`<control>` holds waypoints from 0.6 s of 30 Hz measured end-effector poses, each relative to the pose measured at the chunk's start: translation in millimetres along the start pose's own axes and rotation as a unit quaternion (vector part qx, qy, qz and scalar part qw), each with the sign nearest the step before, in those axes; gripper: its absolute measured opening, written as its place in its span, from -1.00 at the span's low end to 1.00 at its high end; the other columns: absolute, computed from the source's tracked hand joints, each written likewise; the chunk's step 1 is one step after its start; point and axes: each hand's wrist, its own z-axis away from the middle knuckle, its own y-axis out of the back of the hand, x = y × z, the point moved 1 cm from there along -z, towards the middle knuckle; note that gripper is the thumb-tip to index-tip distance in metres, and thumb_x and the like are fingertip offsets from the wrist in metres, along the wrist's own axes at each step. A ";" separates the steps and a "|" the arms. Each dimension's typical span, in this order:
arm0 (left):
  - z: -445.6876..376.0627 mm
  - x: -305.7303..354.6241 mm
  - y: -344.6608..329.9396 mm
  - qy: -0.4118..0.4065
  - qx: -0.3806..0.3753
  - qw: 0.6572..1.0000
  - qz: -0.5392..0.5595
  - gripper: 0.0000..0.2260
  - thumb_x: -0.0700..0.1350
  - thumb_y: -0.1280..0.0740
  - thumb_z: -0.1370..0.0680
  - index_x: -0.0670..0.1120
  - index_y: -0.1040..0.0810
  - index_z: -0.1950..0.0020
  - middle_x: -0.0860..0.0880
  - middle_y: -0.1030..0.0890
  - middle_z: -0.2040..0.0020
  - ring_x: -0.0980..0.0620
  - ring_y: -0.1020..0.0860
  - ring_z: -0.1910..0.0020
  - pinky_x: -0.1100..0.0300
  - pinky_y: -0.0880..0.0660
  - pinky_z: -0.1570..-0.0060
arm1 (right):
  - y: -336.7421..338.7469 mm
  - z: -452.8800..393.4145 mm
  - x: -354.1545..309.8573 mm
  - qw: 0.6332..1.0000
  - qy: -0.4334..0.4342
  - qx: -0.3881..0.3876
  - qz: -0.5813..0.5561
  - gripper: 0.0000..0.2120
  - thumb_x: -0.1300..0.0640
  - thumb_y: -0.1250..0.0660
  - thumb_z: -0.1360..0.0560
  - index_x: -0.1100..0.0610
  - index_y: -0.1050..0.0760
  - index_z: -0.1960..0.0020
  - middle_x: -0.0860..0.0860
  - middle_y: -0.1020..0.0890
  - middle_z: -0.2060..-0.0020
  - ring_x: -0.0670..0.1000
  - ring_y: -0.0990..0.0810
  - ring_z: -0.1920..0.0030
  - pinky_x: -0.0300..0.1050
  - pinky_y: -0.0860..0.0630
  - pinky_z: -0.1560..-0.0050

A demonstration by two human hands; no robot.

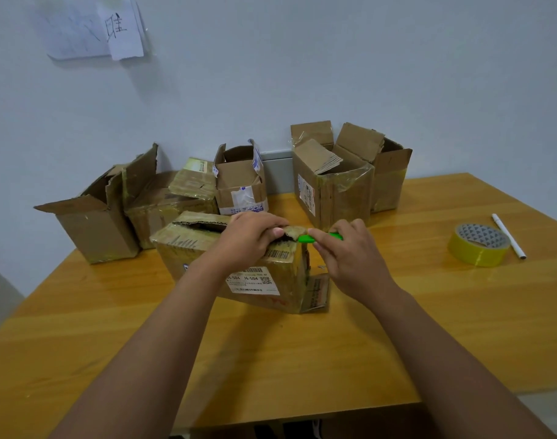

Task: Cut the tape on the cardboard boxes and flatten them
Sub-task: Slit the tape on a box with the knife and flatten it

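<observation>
Six boxes stand on our wooden table, five in a ragged row along the wall and one just in front of us. Going left to right along the row: a plain brown box with torn flaps flung open; a low, tape-wrapped box with a crumpled top; a small box with white and blue printed tape and an open mouth; a taller box wearing loose clear film and a white label with red print too small to read; and behind it a last box with one flap raised.

Our near box sits at the table's middle, yellowed with old tape, its top seam partly split and dark inside. Its white label carries barcodes, a QR code and the characters "J6-S04" printed twice; the finer lines are unreadable. A loose flap with red print hangs off its right corner.

Our left hand curls over the top edge, fingers hooked on the torn flap. Our right hand grips a green cutter, its tip at the box's top right corner.

Further right lie a yellow tape roll and, just beside it, a white pen. Papers on the wall bear one handwritten Chinese character.
</observation>
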 end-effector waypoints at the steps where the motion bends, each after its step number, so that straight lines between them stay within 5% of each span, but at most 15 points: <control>1: 0.0 -0.2 -0.2 -0.001 0.001 1.000 -0.001 -0.74 -0.04 -0.22 -0.66 0.04 -0.57 -0.31 0.09 -0.61 -0.22 0.01 -0.51 -0.24 -0.14 -0.36 -0.30 | -1.6 -0.2 -0.1 1.000 0.001 0.003 0.002 -0.63 -0.01 -0.12 -0.56 0.07 -0.60 -0.20 0.12 -0.54 0.17 0.12 -0.42 0.18 -0.08 -0.30 0.24; 18: 1.2 1.2 -1.1 -0.007 0.006 1.000 -0.012 -0.73 -0.02 -0.18 -0.68 0.06 -0.54 -0.34 0.11 -0.58 -0.27 0.04 -0.45 -0.31 -0.02 -0.25 -0.35 | -6.9 -4.0 26.9 0.997 -0.059 0.001 -0.045 -0.57 -0.07 -0.08 -0.57 0.06 -0.59 -0.24 0.06 -0.51 0.17 0.04 -0.33 0.15 -0.01 -0.38 0.21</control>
